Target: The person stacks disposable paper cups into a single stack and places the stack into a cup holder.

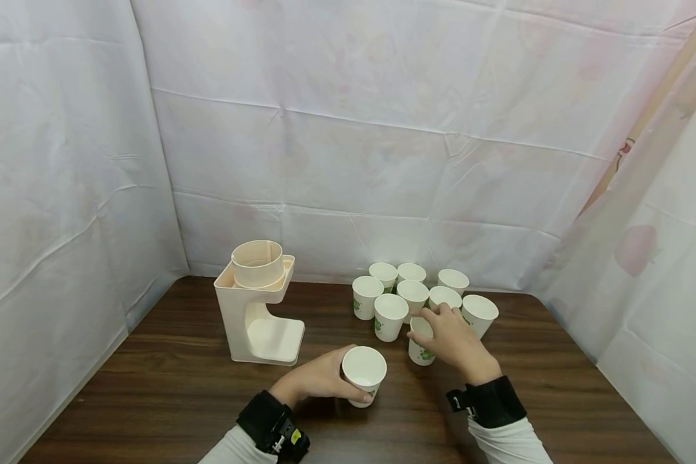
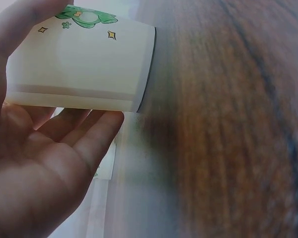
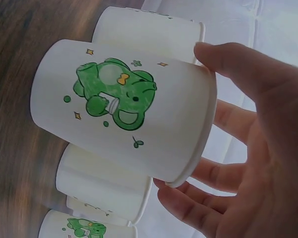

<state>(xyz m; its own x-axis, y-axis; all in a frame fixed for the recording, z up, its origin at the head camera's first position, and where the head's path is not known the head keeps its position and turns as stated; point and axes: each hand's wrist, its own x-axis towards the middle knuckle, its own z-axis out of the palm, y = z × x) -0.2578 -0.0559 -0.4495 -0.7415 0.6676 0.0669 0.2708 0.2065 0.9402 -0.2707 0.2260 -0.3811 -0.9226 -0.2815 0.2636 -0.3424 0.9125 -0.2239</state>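
A white paper cup (image 1: 364, 368) stands upright at the front middle of the table, and my left hand (image 1: 321, 379) curls round its side. In the left wrist view this cup (image 2: 84, 69) shows a green cartoon print, thumb on one side and fingers on the other. My right hand (image 1: 461, 343) reaches over a second paper cup (image 1: 422, 353) at the front of a group. It holds that cup (image 3: 124, 99) by the rim, thumb and fingers on opposite sides, as the right wrist view shows. A green elephant is printed on it.
Several more paper cups (image 1: 391, 316) stand close together behind the right hand, near the back edge. A cream-coloured stand (image 1: 238, 322) with a round holder (image 1: 258, 264) on top is at the left. White cloth (image 1: 348, 161) hangs around the dark wooden table (image 1: 168, 386).
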